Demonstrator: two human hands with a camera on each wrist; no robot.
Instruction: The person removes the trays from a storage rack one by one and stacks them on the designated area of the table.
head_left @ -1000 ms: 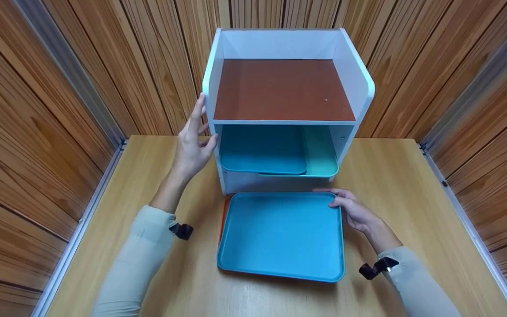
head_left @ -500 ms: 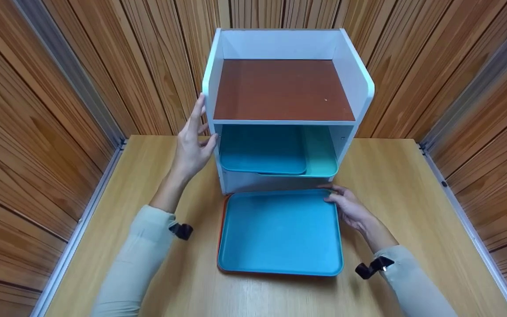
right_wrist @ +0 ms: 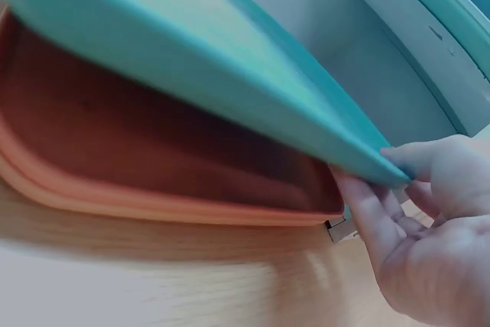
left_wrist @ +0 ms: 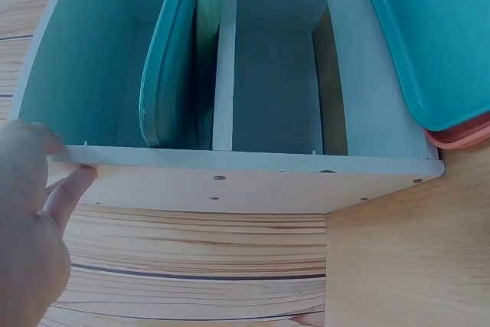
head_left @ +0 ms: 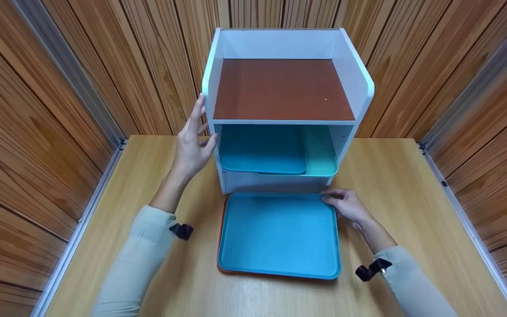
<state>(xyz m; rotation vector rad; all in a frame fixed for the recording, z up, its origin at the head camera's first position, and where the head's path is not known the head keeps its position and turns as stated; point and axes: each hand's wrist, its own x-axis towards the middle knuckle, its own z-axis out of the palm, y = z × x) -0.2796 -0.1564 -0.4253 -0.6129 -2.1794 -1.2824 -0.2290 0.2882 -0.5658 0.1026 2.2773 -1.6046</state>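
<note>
A blue tray [head_left: 280,235] lies on an orange tray [head_left: 223,211] on the table, in front of a white shelf unit [head_left: 354,75]. My right hand [head_left: 346,207] pinches the blue tray's far right corner. In the right wrist view that corner of the blue tray [right_wrist: 191,44] is raised off the orange tray [right_wrist: 153,158], with the fingers [right_wrist: 367,220] under its rim. My left hand [head_left: 192,145] rests flat on the unit's left wall, with its thumb at the front edge. The middle shelf holds another blue tray [head_left: 262,149] and a teal tray [head_left: 321,152].
The unit's brown top shelf [head_left: 282,90] has nothing on it. Wooden panel walls [head_left: 38,110] close in the wooden table [head_left: 412,198] on three sides. In the left wrist view the unit's side [left_wrist: 245,181] is close to my left hand [left_wrist: 31,212].
The blue tray has shifted slightly left and back toward the unit, over the orange tray. My right hand moved with its corner. The left hand has not moved.
</note>
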